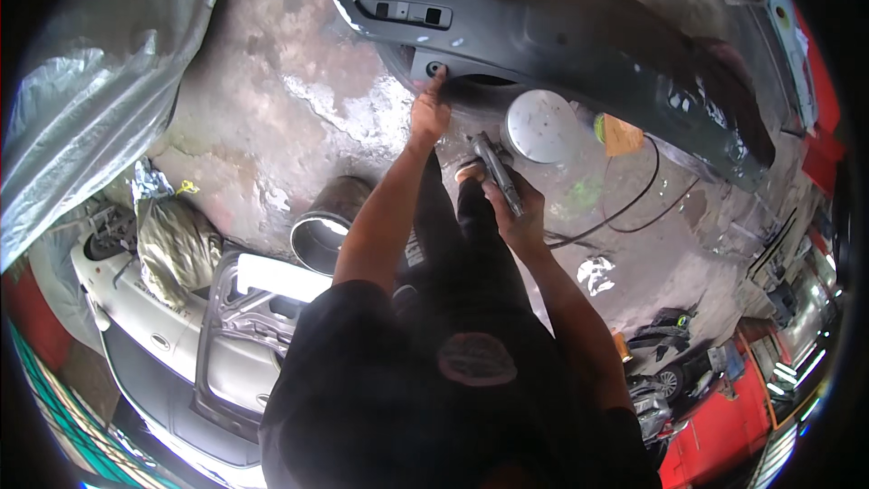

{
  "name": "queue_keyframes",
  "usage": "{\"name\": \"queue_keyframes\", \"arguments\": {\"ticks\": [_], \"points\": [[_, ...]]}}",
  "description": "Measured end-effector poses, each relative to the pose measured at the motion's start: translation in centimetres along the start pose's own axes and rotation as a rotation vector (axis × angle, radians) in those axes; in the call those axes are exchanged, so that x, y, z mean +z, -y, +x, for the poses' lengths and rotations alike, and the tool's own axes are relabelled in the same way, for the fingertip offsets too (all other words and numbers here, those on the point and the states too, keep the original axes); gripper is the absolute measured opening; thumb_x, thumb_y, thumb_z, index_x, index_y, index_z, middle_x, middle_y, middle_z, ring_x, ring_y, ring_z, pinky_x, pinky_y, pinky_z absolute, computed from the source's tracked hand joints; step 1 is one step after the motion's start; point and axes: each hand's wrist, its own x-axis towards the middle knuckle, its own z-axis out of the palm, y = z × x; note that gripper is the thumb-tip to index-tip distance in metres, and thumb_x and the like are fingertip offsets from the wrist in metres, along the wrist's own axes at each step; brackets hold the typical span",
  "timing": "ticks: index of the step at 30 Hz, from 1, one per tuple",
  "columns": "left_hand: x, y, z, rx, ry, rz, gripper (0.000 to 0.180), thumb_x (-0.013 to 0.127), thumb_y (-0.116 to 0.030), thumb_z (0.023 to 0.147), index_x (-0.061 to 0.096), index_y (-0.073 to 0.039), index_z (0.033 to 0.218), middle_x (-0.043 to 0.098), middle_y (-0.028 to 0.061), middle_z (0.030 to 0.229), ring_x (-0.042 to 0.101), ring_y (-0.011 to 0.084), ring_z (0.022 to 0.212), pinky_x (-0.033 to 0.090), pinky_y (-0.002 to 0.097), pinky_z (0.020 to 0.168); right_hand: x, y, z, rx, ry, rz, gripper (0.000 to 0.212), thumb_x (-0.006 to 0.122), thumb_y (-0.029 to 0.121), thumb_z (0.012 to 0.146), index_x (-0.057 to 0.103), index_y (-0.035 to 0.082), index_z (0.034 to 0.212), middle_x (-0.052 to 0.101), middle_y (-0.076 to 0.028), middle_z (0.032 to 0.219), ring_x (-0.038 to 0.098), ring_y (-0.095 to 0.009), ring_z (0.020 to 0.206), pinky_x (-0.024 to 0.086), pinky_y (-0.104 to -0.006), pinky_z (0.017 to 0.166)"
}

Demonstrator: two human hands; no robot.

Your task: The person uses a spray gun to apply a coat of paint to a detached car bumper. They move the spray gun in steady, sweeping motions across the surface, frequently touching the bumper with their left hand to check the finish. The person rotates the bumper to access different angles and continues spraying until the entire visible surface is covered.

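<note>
A dark grey car bumper (579, 45) lies across the upper part of the head view, a slotted recess at its left end. My left hand (432, 115) reaches up to its lower left edge. One finger is stretched out and touches the panel beside a small round hole; the other fingers are partly hidden, and I see nothing held. Closer to my body, my right hand (518, 215) is wrapped round a long grey metal tool (498, 174), whose exact kind I cannot make out. A round tan piece (470, 170) shows just left of the tool.
A white round-topped bucket (540, 127) stands below the bumper. Beside it is a tan sheet (623, 136). A black hose (615, 215) curves over the stained floor toward my right hand. An open drum (321, 231) and a silver car (172, 335) are left; silver sheeting (109, 81) hangs upper left.
</note>
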Motion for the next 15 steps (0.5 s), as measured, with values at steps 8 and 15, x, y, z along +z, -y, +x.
{"name": "queue_keyframes", "arguments": {"ticks": [8,15], "points": [[0.2,-1.6,-0.1,-0.131,-0.047,-0.039,0.071,0.061,-0.014,0.091,0.051,-0.035,0.158,0.076,0.0273,0.109,0.072,0.0500,0.100,0.057,0.0561,0.091,0.9,-3.5,1.2,-0.002,0.025,-0.073,0.018,0.071,0.012,0.103,0.073,-0.002,0.113,0.078,-0.007,0.091,0.072,-0.011,0.078,0.055,-0.0255,0.069],[-1.3,-4.6,0.1,-0.321,0.058,0.287,0.073,0.063,-0.016,0.091,0.049,-0.036,0.160,0.077,0.0239,0.107,0.075,0.0443,0.099,0.059,0.0529,0.092,1.2,-3.4,1.8,-0.097,0.009,-0.038,0.018,0.071,0.012,0.102,0.072,-0.002,0.115,0.078,-0.006,0.093,0.072,-0.009,0.080,0.055,-0.0243,0.068]]}}
